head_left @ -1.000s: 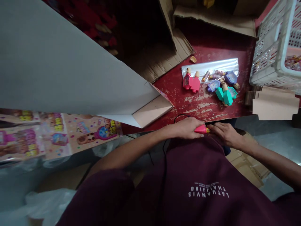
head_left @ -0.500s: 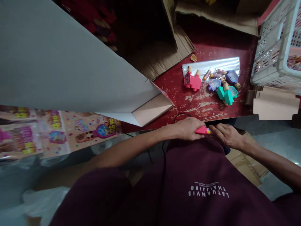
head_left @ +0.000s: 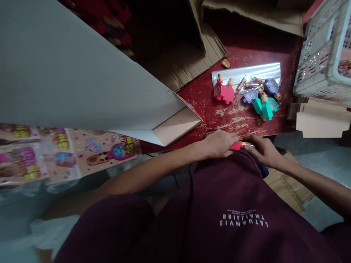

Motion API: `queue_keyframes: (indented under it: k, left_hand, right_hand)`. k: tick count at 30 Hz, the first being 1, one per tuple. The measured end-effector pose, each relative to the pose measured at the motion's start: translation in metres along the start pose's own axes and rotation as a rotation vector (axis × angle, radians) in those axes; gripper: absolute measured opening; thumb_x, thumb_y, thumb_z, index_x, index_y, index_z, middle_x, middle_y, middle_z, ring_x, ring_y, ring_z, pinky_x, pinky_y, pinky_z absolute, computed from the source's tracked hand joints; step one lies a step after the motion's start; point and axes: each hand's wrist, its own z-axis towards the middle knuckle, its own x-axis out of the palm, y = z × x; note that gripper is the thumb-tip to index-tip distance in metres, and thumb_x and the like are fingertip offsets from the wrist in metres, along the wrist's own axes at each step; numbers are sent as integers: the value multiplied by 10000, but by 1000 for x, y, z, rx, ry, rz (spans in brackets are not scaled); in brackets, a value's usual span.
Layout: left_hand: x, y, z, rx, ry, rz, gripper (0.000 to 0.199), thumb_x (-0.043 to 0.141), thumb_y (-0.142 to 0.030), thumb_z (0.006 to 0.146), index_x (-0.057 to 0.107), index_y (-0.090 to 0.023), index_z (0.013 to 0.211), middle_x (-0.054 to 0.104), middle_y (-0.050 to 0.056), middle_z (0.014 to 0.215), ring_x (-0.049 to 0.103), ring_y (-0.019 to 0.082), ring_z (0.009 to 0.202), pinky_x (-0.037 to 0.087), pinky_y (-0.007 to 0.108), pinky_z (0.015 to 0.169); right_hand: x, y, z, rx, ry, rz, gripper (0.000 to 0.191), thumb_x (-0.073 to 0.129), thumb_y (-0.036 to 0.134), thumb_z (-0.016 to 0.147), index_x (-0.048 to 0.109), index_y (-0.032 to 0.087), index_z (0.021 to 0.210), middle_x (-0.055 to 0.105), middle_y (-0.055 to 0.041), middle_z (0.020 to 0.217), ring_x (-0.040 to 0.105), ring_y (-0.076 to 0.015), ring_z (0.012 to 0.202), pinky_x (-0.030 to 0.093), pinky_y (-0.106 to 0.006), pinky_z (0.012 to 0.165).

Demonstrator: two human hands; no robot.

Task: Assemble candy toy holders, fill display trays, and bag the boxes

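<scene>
My left hand (head_left: 221, 143) is closed around a red plastic toy piece (head_left: 236, 146) just above my lap, at the table's front edge. Its right end sticks out of the fist. At that end is a small tube with a yellow part (head_left: 247, 145), and the fingers of my right hand (head_left: 263, 150) pinch it. How far the tube sits inside the red piece is hidden. On the red table (head_left: 203, 104), beyond my hands, lie red toy pieces (head_left: 227, 94), purple ones (head_left: 250, 96), teal ones (head_left: 265, 109) and several small wrapped tubes (head_left: 241, 83).
A silvery plastic sheet (head_left: 246, 68) lies under some pieces. An open cardboard box (head_left: 192, 65) stands behind, beside a large grey board (head_left: 82, 80). At right are a white basket (head_left: 315, 54) and cardboard pieces (head_left: 323, 118). Printed packs (head_left: 104, 153) lie at left.
Both hands have risen slightly. My right fingers have shifted a little to the right, and more of the small tube shows at the end of the red piece.
</scene>
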Motion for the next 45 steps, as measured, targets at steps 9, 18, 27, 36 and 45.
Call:
queue_keyframes:
  k: [9, 18, 27, 36, 45]
  left_hand:
    - [-11, -16, -12, 3, 183, -543, 241, 703, -395, 863, 632, -167, 834, 678, 11, 751, 592, 141, 637, 396, 260, 596]
    - [-6, -28, -20, 114, 65, 136, 233, 564, -194, 938, 644, -95, 1133, 720, 164, 1084, 713, 279, 907, 543, 357, 704]
    - [18, 27, 16, -51, -104, 240, 470, 570, -347, 986, 572, -104, 1388, 668, 186, 1248, 662, 312, 1097, 532, 384, 832]
    - [79, 74, 59, -261, -262, 334, 586, 417, -389, 1050, 483, -55, 1527, 545, 269, 1476, 540, 395, 1306, 422, 502, 1076]
    - [-13, 128, 111, -879, -637, -227, 795, 629, -533, 930, 384, -140, 1576, 514, 246, 1499, 557, 402, 1337, 470, 493, 1069]
  right_hand:
    - [-16, 14, -14, -925, -182, -743, 206, 519, 117, 1007, 598, 61, 1189, 595, -19, 700, 501, -163, 606, 422, -310, 536]
    - [4, 22, -11, 389, 338, 546, 609, 519, 777, 916, 532, 194, 740, 432, 55, 574, 327, -78, 473, 269, -244, 445]
    - [-28, -19, 34, -22, -274, -276, 553, 513, 638, 970, 683, 151, 1167, 676, -144, 1029, 616, -258, 906, 497, -394, 821]
    - [-70, -78, 170, -17, -233, -898, 409, 409, 213, 982, 690, 74, 1245, 668, -226, 1197, 514, -361, 1154, 394, -481, 1003]
    - [-68, -68, 250, 20, -61, -1080, 381, 440, 169, 950, 698, 42, 1199, 645, -237, 1290, 476, -378, 1259, 358, -491, 1019]
